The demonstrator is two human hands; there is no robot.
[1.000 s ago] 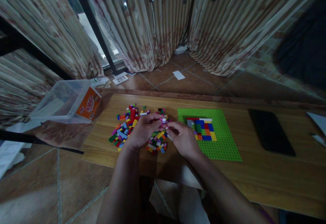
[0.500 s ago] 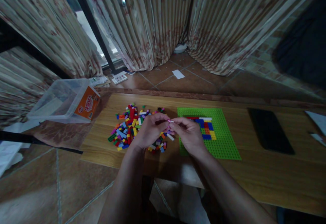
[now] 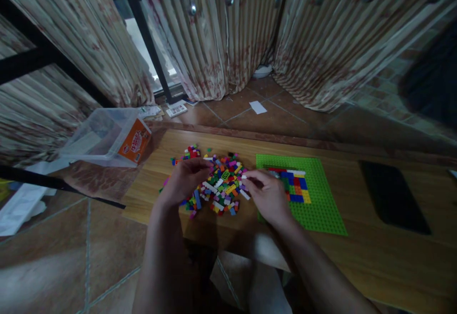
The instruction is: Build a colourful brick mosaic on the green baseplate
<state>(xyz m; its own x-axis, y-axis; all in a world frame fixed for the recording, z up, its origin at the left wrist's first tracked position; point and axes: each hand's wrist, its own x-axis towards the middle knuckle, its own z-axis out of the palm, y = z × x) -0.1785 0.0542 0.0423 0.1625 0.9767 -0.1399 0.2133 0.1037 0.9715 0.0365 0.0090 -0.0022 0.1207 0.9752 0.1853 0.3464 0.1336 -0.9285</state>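
My left hand (image 3: 187,180) is over the left part of a heap of loose toy bricks (image 3: 224,185), its thumb and fingers pinched together. Whatever lies between those fingertips is too small and dim to name. On the heap's right side, my right hand (image 3: 267,191) pinches a small pale toy brick at its fingertips. Just beyond that hand lies a green baseplate (image 3: 326,211), with a patch of red, blue, yellow, orange and white bricks (image 3: 296,185) built on it. My right hand and wrist cover the plate's left part.
A dark flat panel (image 3: 394,197) lies on the wooden table (image 3: 357,252) to the right. Beyond the table's left end stands a clear plastic box (image 3: 96,135) with an orange label. Curtains (image 3: 228,43) hang behind, and paper (image 3: 257,107) lies on the tiled floor.
My hands were together over the heap, fingertips meeting at a small pink and white piece. They have since parted, the left moving left, uncovering more bricks. The camera view has shifted slightly.
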